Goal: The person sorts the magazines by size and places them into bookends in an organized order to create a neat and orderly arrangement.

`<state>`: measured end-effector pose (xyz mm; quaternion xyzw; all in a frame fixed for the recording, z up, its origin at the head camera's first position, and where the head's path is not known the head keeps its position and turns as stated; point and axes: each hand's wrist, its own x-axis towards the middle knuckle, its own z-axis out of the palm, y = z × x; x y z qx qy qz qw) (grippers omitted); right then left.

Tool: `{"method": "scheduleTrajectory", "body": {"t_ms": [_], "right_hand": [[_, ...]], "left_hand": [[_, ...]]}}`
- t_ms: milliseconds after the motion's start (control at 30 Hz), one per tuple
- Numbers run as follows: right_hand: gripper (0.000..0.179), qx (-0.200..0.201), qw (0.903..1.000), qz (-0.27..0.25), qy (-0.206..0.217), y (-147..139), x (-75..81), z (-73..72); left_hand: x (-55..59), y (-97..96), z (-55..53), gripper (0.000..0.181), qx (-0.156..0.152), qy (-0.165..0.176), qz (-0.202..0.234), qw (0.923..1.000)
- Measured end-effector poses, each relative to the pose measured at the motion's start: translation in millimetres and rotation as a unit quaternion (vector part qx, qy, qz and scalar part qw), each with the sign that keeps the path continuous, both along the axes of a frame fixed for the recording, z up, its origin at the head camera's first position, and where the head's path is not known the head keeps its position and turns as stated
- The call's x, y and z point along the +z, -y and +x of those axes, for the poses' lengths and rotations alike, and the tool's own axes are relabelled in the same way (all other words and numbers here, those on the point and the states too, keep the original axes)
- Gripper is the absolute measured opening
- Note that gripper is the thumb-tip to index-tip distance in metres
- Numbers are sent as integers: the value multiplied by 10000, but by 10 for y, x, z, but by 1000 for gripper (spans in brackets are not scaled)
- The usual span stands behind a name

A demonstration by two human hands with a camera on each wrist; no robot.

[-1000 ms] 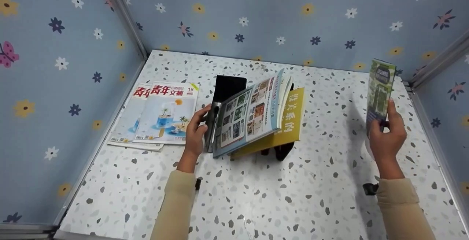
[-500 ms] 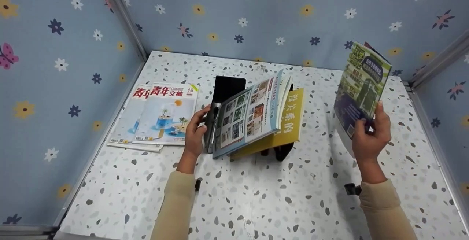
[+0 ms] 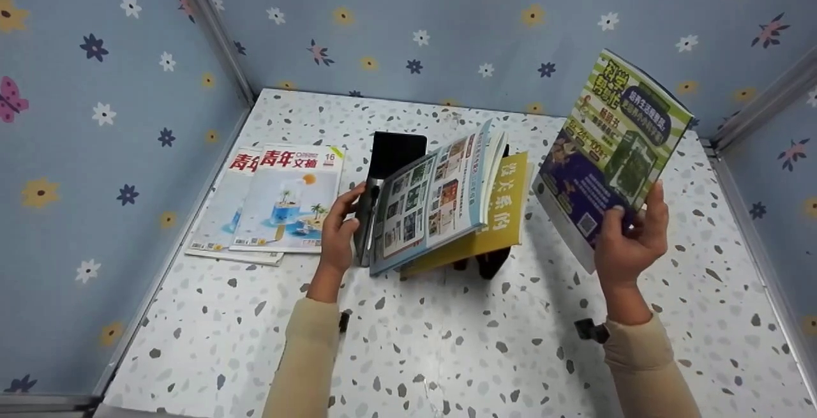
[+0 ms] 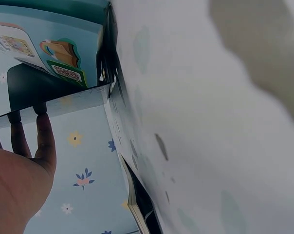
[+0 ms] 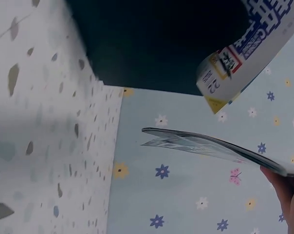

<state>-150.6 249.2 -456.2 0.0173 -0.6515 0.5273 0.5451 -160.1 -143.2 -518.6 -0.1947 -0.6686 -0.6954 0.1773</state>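
In the head view my right hand (image 3: 630, 239) pinches a thin magazine (image 3: 606, 150) by its lower right edge. The magazine is held up off the table, tilted, its green and purple cover facing me. Edge-on in the right wrist view, that magazine (image 5: 210, 141) has its leaves slightly parted. My left hand (image 3: 337, 233) touches the left side of a black bookend (image 3: 399, 153), and in the left wrist view its fingers (image 4: 44, 139) reach straight to the plate's edge. Against the bookend lean a blue magazine (image 3: 427, 201) and a yellow book (image 3: 504, 214), both tilted right.
Two overlapping magazines, the upper one (image 3: 287, 204) with a beach picture, lie flat on the left of the speckled table (image 3: 396, 341). Flower-patterned walls (image 3: 447, 29) enclose the back and sides. Another black upright part (image 3: 494, 261) shows below the yellow book.
My right hand has moved left with the magazine, raising it and turning its cover more toward me. The left hand, bookend and leaning books have stayed put.
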Motion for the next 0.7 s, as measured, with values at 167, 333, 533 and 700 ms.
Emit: {"method": "scheduleTrajectory", "body": {"t_ms": [167, 333, 533, 700], "right_hand": [[55, 298, 9986, -416, -130, 186, 172, 116], [57, 539, 9952, -686, -446, 312, 300, 174], [60, 833, 9875, -944, -950, 376, 343, 167], [61, 1446, 9717, -1207, -1426, 487, 441, 176]], "left_hand": [[-5, 6, 2, 50, 24, 48, -16, 10000], [-6, 5, 1, 49, 106, 153, -62, 9998], [-6, -4, -9, 51, 39, 35, 13, 10000], [-4, -1, -21, 59, -75, -170, 102, 9998]]}}
